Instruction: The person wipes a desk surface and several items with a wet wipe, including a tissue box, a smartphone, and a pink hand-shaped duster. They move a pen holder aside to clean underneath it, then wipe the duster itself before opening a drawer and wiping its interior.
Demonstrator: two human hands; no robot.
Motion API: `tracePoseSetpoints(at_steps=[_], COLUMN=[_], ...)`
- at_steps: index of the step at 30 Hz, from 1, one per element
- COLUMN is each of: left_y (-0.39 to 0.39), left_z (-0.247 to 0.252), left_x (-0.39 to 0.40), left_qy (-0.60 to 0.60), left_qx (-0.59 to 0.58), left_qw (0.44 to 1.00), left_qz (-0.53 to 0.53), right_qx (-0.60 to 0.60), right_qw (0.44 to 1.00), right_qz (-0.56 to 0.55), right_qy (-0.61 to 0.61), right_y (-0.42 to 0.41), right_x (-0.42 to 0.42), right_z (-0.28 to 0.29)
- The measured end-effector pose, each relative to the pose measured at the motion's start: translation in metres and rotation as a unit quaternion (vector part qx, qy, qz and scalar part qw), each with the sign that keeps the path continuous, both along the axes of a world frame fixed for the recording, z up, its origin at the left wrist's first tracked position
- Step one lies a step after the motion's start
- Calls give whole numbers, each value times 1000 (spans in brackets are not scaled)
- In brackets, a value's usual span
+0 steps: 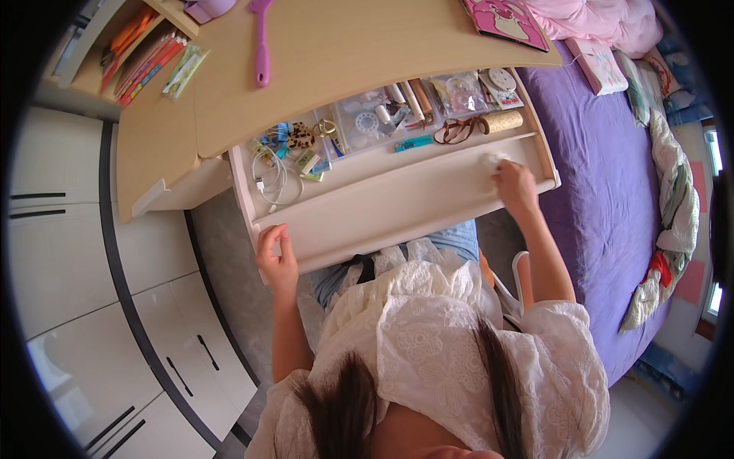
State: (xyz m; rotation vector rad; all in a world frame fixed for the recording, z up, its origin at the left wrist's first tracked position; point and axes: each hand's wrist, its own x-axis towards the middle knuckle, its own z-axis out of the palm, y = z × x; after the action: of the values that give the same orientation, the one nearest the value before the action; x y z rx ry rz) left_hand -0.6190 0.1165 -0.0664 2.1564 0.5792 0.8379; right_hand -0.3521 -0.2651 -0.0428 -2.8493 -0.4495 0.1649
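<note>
A pulled-out white drawer (367, 209) lies across my lap, its broad front panel tilted toward me. My right hand (516, 186) pinches a small crumpled white tissue or cloth (496, 157) against the right part of this panel. At the panel's left end is my left hand (277, 258), loosely curled with a gap between thumb and fingers and nothing in it. Inside the drawer, a coiled white USB cable (275, 178) sits at the left. Past the front ledge are a clear plastic organizer (367, 115), a teal box cutter (413, 143), brown-framed glasses (459, 131) and a tan cylinder (503, 122).
The wooden desktop (355, 46) overhangs the drawer's back and carries a pink brush-like handle (261, 51) and a pink tablet case (507, 20). A bed with a purple sheet (579, 201) stands close on the right. White cabinets (63, 258) line the left.
</note>
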Motion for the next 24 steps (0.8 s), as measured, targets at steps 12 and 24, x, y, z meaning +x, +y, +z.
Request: tracePoseSetpoints(at_steps=[12, 24], left_y=[-1, -12], left_z=[-8, -4], left_x=[-2, 1], left_qy=[32, -32], left_qx=[43, 41], left_qw=[998, 998], left_qz=[-15, 25], right_qx=[33, -95], right_qw=[946, 991], right_qz=[303, -65], right_qy=[112, -71], right_y=[166, -11], right_x=[-98, 15], right_z=[-8, -2])
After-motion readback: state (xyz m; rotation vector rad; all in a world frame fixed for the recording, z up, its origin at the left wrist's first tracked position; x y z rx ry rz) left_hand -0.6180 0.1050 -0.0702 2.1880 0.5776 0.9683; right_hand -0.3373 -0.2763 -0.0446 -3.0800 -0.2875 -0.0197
